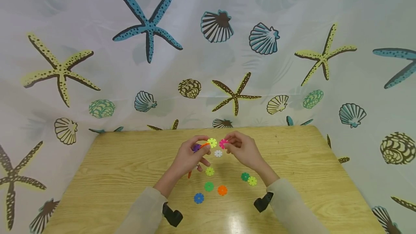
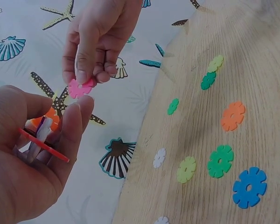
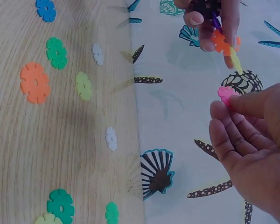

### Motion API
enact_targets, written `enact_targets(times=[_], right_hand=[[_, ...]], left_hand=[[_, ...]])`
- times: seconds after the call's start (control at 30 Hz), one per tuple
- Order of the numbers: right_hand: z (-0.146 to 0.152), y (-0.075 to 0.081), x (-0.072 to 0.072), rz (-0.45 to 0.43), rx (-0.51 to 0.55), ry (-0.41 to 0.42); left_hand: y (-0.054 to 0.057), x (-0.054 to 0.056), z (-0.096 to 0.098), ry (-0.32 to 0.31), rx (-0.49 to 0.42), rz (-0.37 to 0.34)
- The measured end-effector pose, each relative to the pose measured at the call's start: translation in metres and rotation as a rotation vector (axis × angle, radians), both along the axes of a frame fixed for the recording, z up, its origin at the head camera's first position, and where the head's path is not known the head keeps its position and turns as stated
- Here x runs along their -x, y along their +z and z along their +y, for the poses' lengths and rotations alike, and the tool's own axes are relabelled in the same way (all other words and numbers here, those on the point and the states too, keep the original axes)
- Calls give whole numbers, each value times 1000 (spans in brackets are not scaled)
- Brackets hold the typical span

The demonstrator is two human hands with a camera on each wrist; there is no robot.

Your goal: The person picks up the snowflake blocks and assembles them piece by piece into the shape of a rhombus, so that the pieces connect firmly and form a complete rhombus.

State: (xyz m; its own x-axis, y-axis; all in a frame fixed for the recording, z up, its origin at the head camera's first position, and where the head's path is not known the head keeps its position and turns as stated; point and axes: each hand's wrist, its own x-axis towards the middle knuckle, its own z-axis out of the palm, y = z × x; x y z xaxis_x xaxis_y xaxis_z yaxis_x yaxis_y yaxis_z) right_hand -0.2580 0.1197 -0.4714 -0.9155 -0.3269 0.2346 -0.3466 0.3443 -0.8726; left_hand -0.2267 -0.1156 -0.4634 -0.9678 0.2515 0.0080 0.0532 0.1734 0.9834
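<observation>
My left hand holds a cluster of interlocked notched plastic discs above the far part of the table. A purple disc, an orange disc and a yellow disc belong to it. In the left wrist view, a red-orange disc and a white disc show edge-on by the palm. Between thumb and fingertips my right hand pinches a pink disc. That disc is close to the yellow one, with a small gap between them. Fingers hide part of the cluster.
Loose discs lie on the wooden table: blue, orange, green, yellow and white. Nearer the right forearm, a dark green disc touches or overlaps another yellow disc. A patterned curtain surrounds the table.
</observation>
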Motion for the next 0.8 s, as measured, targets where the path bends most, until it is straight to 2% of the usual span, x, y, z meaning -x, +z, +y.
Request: enact_targets(times=[0.27, 0.8], right_hand=[[-5, 11, -7, -6, 8, -7], [-7, 17, -11, 20, 10, 13]], left_hand=[[-3, 1, 0, -4, -9, -6], [-1, 0, -1, 0, -34, -24]])
